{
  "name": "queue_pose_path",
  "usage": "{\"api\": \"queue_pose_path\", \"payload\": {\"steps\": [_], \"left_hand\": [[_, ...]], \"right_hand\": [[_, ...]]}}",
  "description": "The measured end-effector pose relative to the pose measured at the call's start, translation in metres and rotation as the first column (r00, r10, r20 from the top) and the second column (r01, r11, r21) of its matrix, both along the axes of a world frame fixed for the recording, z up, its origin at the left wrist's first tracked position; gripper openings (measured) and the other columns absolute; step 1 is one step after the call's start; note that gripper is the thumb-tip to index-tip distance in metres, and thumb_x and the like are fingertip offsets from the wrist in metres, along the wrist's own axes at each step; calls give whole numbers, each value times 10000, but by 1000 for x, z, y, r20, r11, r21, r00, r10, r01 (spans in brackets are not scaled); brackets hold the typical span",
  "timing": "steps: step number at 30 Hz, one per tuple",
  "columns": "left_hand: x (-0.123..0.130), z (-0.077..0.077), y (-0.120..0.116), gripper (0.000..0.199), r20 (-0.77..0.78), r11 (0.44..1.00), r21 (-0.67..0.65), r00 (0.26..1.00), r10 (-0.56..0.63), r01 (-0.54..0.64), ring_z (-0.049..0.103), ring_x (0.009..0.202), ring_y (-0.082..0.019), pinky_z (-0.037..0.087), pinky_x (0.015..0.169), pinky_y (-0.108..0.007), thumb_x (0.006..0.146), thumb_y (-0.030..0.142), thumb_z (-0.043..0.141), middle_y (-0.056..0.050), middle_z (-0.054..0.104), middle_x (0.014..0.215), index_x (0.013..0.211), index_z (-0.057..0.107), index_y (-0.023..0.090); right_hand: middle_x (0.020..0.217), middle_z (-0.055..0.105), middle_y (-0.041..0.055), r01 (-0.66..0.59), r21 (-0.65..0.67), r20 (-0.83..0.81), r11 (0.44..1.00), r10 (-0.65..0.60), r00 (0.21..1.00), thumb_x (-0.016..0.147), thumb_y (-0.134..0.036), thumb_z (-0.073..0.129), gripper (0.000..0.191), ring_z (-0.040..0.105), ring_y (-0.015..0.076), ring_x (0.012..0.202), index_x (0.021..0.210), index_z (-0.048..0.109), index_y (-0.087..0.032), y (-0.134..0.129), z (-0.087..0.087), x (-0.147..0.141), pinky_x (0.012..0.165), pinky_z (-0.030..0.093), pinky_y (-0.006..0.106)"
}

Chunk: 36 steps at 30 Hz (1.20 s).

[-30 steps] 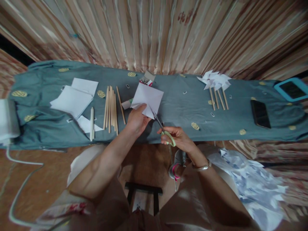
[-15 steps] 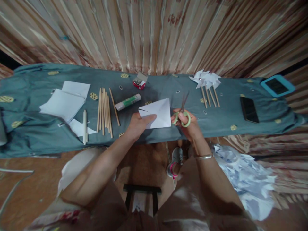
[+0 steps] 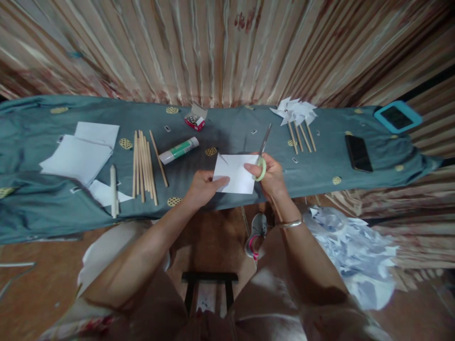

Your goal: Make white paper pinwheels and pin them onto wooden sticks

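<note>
Between my hands is a white paper square (image 3: 236, 177) with a slit at its upper left corner. My left hand (image 3: 204, 188) pinches the paper's left edge, thumb on top. My right hand (image 3: 270, 177) holds green-handled scissors (image 3: 262, 168), blades pointing up and away from me, and its thumb lies on the paper's right part. Its other fingers are partly hidden behind the paper and the handles.
Left on the cloth-covered table (image 3: 231, 128) lie paper sheets (image 3: 80, 156), a white pen-like tool (image 3: 113, 192), wooden sticks (image 3: 144, 166), a glue stick (image 3: 179, 150) and a red box (image 3: 195, 118). Right are paper pinwheels (image 3: 295, 111), a phone (image 3: 358, 153) and a blue-framed device (image 3: 398, 117).
My right hand has moved onto the paper's right edge, and the scissors have turned in it. The paper has rotated and lies flatter between both hands. The camera view has shifted slightly.
</note>
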<state>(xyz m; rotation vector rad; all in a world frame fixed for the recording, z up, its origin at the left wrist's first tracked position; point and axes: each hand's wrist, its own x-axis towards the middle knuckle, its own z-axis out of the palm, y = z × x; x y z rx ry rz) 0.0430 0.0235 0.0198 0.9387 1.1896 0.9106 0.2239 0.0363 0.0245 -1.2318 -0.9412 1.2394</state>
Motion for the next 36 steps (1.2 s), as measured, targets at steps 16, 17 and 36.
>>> {"api": "queue_pose_path", "payload": {"steps": [16, 17, 36], "left_hand": [[-9, 11, 5, 146, 15, 986, 157, 998, 55, -57, 595, 565, -153, 498, 658, -264, 650, 277, 742, -25, 676, 545, 532, 720, 194], [-8, 10, 5, 143, 54, 985, 145, 995, 83, -90, 604, 575, -151, 509, 668, -268, 644, 302, 763, -29, 687, 571, 569, 734, 184], [6, 16, 13, 209, 533, 929, -238, 761, 368, -283, 702, 997, -204, 534, 990, -396, 895, 243, 645, -78, 748, 1052, 1087, 626, 160]], "right_hand": [[671, 655, -80, 273, 36, -127, 961, -267, 955, 494, -258, 866, 373, 583, 103, 599, 768, 614, -231, 18, -6, 24, 639, 507, 262], [680, 666, -78, 299, 37, -156, 953, -290, 944, 485, -246, 867, 375, 593, 105, 605, 758, 610, -231, 20, -6, 24, 651, 517, 267], [638, 653, -32, -48, -83, -161, 995, 35, 986, 611, -631, 808, 493, 568, 92, 569, 803, 655, -204, -1, -1, -24, 514, 420, 210]]}}
